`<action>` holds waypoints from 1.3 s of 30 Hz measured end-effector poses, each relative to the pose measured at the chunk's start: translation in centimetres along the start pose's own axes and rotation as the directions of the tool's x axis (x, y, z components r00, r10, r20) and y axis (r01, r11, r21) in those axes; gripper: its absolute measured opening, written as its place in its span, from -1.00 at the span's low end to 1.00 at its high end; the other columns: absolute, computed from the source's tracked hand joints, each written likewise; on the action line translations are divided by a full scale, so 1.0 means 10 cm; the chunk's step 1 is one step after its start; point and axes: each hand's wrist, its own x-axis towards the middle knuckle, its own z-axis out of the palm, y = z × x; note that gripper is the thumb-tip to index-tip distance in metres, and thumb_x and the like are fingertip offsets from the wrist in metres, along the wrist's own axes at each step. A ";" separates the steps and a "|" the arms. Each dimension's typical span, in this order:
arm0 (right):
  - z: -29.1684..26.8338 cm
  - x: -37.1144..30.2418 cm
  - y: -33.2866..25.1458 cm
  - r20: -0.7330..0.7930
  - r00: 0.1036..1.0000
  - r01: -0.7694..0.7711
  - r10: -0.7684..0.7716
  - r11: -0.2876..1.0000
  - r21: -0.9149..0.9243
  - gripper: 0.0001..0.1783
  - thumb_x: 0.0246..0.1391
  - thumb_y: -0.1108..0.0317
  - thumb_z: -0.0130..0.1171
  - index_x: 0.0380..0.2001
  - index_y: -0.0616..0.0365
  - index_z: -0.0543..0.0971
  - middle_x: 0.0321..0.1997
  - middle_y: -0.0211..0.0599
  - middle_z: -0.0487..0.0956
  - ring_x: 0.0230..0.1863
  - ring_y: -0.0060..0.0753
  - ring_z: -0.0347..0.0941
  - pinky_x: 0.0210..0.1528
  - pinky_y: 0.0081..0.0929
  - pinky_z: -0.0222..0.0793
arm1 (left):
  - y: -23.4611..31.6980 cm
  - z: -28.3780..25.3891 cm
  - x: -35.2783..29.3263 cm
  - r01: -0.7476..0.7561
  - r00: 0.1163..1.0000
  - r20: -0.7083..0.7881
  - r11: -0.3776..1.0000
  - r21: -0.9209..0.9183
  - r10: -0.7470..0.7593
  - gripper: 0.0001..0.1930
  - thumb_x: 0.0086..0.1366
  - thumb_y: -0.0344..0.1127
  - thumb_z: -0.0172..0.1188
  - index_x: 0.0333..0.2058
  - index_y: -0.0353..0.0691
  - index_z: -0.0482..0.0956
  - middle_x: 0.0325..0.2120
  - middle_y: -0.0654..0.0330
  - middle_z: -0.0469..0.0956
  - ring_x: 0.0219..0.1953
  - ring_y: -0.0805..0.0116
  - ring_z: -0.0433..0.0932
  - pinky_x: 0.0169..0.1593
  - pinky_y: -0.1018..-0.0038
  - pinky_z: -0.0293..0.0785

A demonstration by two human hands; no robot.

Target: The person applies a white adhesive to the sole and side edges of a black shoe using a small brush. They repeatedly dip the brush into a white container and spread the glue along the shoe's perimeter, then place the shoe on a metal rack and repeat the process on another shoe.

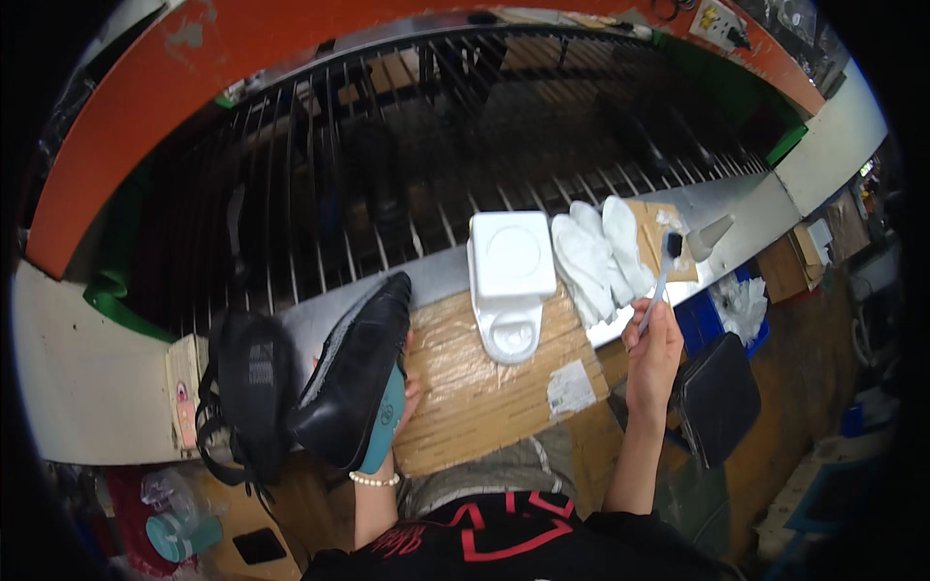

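Note:
My left hand [411,378] is wrapped round a black shoe [351,373] with a teal part showing along its side. The shoe is held tilted, one end up toward the metal rods; most of my fingers are hidden behind it. In my right hand [656,351] is a small brush [662,281], like a toothbrush, with a pale handle and dark bristles pointing up. The brush is apart from the shoe. Between my hands stands a white plastic container [511,261] with a round cup at its near end. Several white, flat, elongated pieces [603,254] lie beside it.
Ahead runs a rack of metal rods [291,174] under an orange frame [116,126]. Brown cardboard [465,407] covers the near ledge. A black bag [254,378] is at left, a grey cone [712,237] at right. Below are a blue bin [699,318] and a dark stool-like pad [719,402].

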 end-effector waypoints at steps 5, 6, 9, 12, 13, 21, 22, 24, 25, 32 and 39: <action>0.06 -0.07 -0.16 0.119 0.989 0.116 -0.089 0.963 -0.243 -0.66 0.43 0.24 0.02 -0.21 0.33 0.62 -0.40 -0.49 0.45 -0.43 -0.70 0.23 -0.38 -0.64 0.14 | 0.17 0.25 -0.16 -0.221 0.975 0.026 0.969 0.110 0.219 0.10 0.04 0.60 0.15 0.35 -0.16 0.30 0.23 0.07 0.41 0.08 0.03 0.46 0.37 -0.09 0.10; 0.07 -0.06 -0.20 0.190 0.977 0.162 -0.098 0.921 -0.354 -0.68 0.42 0.27 0.04 -0.21 0.32 0.64 -0.38 -0.47 0.46 -0.42 -0.69 0.25 -0.37 -0.63 0.14 | 0.21 0.33 -0.17 -0.237 0.962 0.171 0.963 0.131 0.213 0.05 0.09 0.54 0.17 0.35 -0.14 0.29 0.30 0.07 0.35 0.07 0.01 0.44 0.42 -0.14 -0.04; 0.08 -0.07 -0.25 0.515 0.819 0.574 -0.254 0.368 -0.731 -0.85 0.07 0.42 0.32 -0.26 0.04 0.75 -0.25 -0.41 0.53 -0.35 -0.41 0.37 -0.08 -0.39 0.16 | 0.50 0.45 -0.19 -0.153 0.880 0.473 0.969 0.194 0.044 -0.12 0.27 0.36 0.10 0.35 -0.17 0.28 0.38 -0.05 0.21 -0.11 -0.02 0.51 0.10 0.10 0.41; 0.18 -0.10 -0.06 0.633 0.722 0.681 -0.279 0.121 -0.722 -0.84 -0.05 0.33 0.42 -0.32 -0.06 0.76 -0.19 -0.46 0.50 -0.29 -0.40 0.38 -0.07 -0.35 0.14 | 0.87 0.36 -0.18 0.113 0.792 0.500 0.889 0.444 -0.351 -0.18 0.34 0.07 0.18 0.42 -0.19 0.09 0.35 -0.35 0.13 -0.26 -0.01 0.52 -0.26 0.37 0.51; 0.22 -0.11 0.02 0.650 0.698 0.692 -0.302 0.050 -0.720 -0.84 -0.09 0.30 0.45 -0.35 -0.08 0.77 -0.19 -0.47 0.48 -0.27 -0.41 0.38 -0.08 -0.35 0.13 | 0.98 0.33 -0.19 0.308 0.716 0.438 0.810 0.500 -0.543 -0.13 0.32 -0.01 0.25 0.44 -0.18 0.00 0.34 -0.40 0.11 -0.18 -0.07 0.54 -0.18 0.31 0.55; 0.23 -0.18 0.20 0.611 0.712 0.661 -0.347 0.035 -0.750 -0.79 -0.23 0.27 0.54 -0.43 -0.12 0.74 -0.24 -0.48 0.40 -0.23 -0.45 0.37 -0.11 -0.35 0.09 | 1.25 0.89 -0.39 0.395 0.778 0.257 0.765 0.509 -0.573 0.23 0.11 -0.20 0.52 0.48 -0.11 -0.33 0.34 -0.41 0.05 0.30 -0.31 0.25 0.24 -0.14 0.40; 0.23 -0.18 0.21 0.606 0.706 0.666 -0.366 0.051 -0.745 -0.79 -0.23 0.27 0.54 -0.43 -0.12 0.73 -0.25 -0.48 0.40 -0.22 -0.44 0.37 -0.11 -0.35 0.09 | 1.14 0.87 -0.43 0.253 0.775 0.417 0.838 0.484 -0.475 0.27 0.08 -0.16 0.54 0.48 -0.09 -0.34 0.38 -0.33 0.00 0.37 -0.31 0.11 0.29 -0.25 0.29; 0.25 -0.19 0.24 0.590 0.733 0.648 -0.338 0.084 -0.757 -0.79 -0.22 0.26 0.53 -0.43 -0.11 0.72 -0.25 -0.46 0.40 -0.20 -0.43 0.37 -0.10 -0.35 0.08 | 0.94 0.76 -0.52 0.046 0.865 0.459 0.943 0.331 -0.204 0.01 0.12 -0.28 0.47 0.39 -0.29 -0.05 0.24 -0.27 0.19 0.15 -0.26 0.39 0.09 -0.04 0.52; 0.25 -0.21 0.26 0.555 0.746 0.634 -0.368 0.138 -0.761 -0.77 -0.22 0.24 0.54 -0.43 -0.09 0.70 -0.26 -0.43 0.39 -0.19 -0.40 0.37 -0.08 -0.34 0.07 | 0.79 0.64 -0.59 -0.069 0.882 0.466 0.964 0.258 -0.062 -0.11 0.14 -0.35 0.44 0.34 -0.39 0.09 0.17 -0.24 0.29 0.04 -0.23 0.53 -0.01 0.06 0.64; 0.24 -0.20 0.23 0.552 0.758 0.614 -0.347 0.097 -0.783 -0.79 -0.19 0.23 0.53 -0.46 -0.05 0.69 -0.25 -0.40 0.39 -0.16 -0.39 0.36 -0.07 -0.32 0.07 | 0.78 0.36 -0.63 -0.227 0.834 0.543 0.957 0.183 0.094 -0.69 0.31 -0.44 0.19 -0.05 -0.55 0.48 -0.02 -0.08 0.38 -0.60 0.16 0.59 -0.73 0.60 0.46; 0.27 -0.17 0.20 0.560 0.769 0.610 -0.308 0.095 -0.786 -0.77 -0.20 0.19 0.55 -0.49 -0.05 0.69 -0.22 -0.40 0.39 -0.21 -0.40 0.35 -0.08 -0.32 0.08 | 0.76 0.42 -0.83 -0.616 0.786 0.315 0.719 0.322 0.532 0.13 0.11 0.30 0.38 0.43 -0.25 0.01 0.25 -0.24 0.27 0.26 -0.13 0.33 0.31 0.06 0.34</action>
